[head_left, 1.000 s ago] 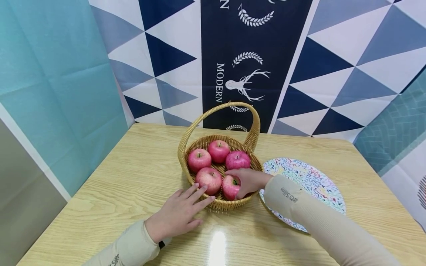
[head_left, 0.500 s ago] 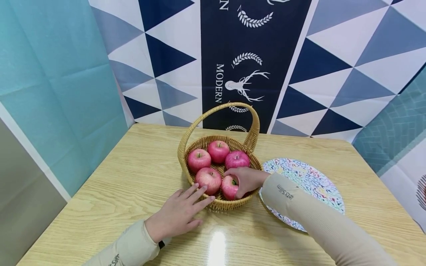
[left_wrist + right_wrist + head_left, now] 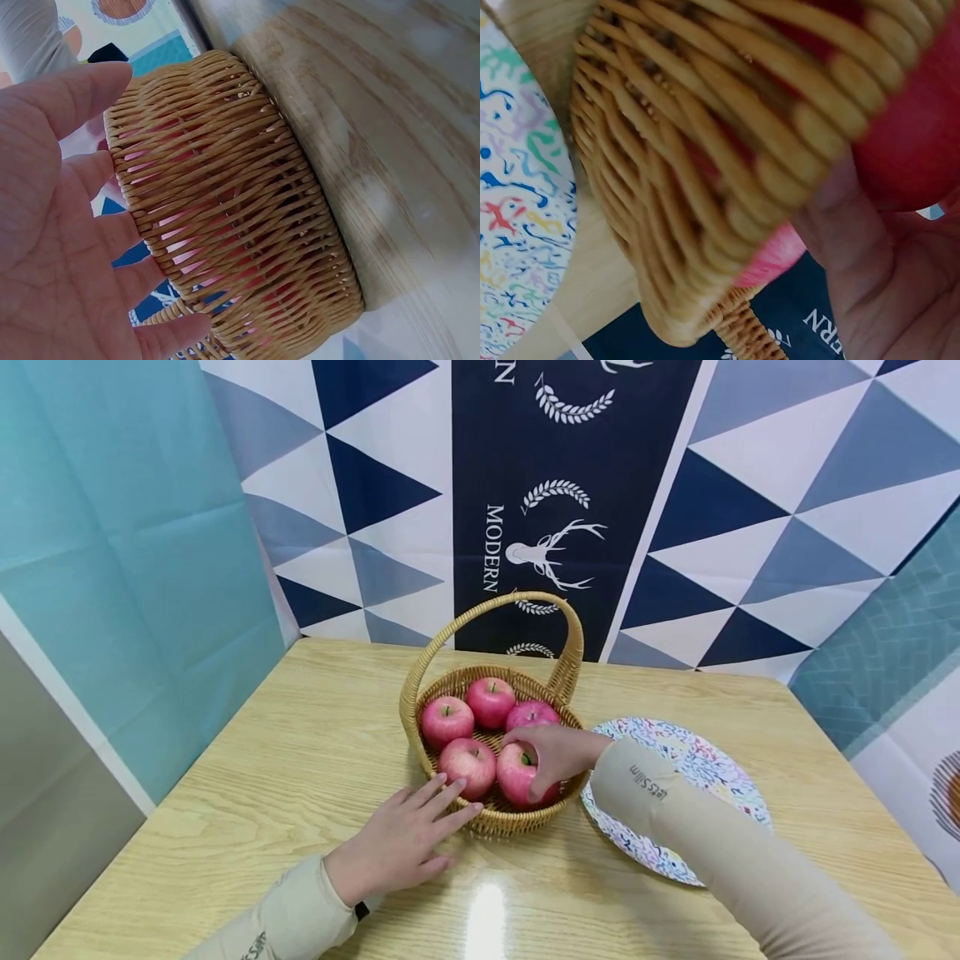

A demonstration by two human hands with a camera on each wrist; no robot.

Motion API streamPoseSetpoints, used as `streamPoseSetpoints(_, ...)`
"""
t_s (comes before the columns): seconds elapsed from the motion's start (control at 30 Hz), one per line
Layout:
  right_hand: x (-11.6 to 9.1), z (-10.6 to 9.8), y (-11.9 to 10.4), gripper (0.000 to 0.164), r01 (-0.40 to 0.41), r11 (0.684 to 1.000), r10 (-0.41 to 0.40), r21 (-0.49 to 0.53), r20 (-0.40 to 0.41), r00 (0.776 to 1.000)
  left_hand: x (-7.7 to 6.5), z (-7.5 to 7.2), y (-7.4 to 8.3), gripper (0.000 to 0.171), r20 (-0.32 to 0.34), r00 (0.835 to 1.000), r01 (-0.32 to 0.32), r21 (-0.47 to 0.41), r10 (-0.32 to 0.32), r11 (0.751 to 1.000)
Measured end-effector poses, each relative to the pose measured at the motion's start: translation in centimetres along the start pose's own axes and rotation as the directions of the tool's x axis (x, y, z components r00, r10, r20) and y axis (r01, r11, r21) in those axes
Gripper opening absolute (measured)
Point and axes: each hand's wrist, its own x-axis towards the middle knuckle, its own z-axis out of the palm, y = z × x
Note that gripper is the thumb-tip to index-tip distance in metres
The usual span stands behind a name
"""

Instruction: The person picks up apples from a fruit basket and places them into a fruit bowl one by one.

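Several red apples sit in a wicker basket (image 3: pixel 504 823) with a tall hooped handle. My right hand (image 3: pixel 558 753) grips the front right apple (image 3: pixel 517 777), thumb on the near side and fingers over the far side. In the right wrist view this apple (image 3: pixel 915 142) shows above the basket's rim, against my fingers. My left hand (image 3: pixel 408 839) lies with straight, spread fingers at the basket's near left rim, fingertips beside the front left apple (image 3: pixel 468 767). In the left wrist view those fingertips touch the rim of the woven wall (image 3: pixel 232 202).
A round plate (image 3: pixel 720 768) with a multicoloured squiggle pattern lies right of the basket, partly under my right forearm. The wooden table (image 3: pixel 315 735) ends at a patterned cloth (image 3: pixel 397 518) behind and a teal cloth (image 3: pixel 127 552) at left.
My right hand has raised the front right apple slightly in the basket; it now looks larger and hides more of the apple behind it. My left hand has stayed in place.
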Motion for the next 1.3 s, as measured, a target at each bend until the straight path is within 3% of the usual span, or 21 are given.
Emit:
streamPoseSetpoints(0.37, 0.0, -1.3, -0.9, 0.068, -0.074, 0.997, 0.073, 0.015, 0.059, 0.996, -0.1, 0.3, 0.1, 0.063, -0.033, 0.999, 0.002, -0.019, -0.003, 1.000)
streamPoseSetpoints(0.9, -1.2, -2.6, -0.5, 0.061, 0.003, 1.000, -0.003, -0.010, 0.015, 1.000, -0.2, 0.1, 0.2, 0.065, -0.012, 1.000, -0.018, -0.016, 0.018, 1.000)
streamPoseSetpoints(1.17, -2.2, -3.3, 0.5, 0.069, 0.036, 0.986, -0.046, 0.160, 0.062, 0.997, -0.3, 0.0, 0.2, 0.065, -0.020, 1.000, -0.020, -0.009, 0.020, 1.000)
streamPoseSetpoints(1.3, -2.7, -3.6, 0.8, 0.072, 0.033, 0.987, -0.042, 0.160, 0.055, 0.998, -0.3, 0.0, 0.2, 0.065, -0.025, 1.000, -0.017, -0.016, 0.017, 1.000)
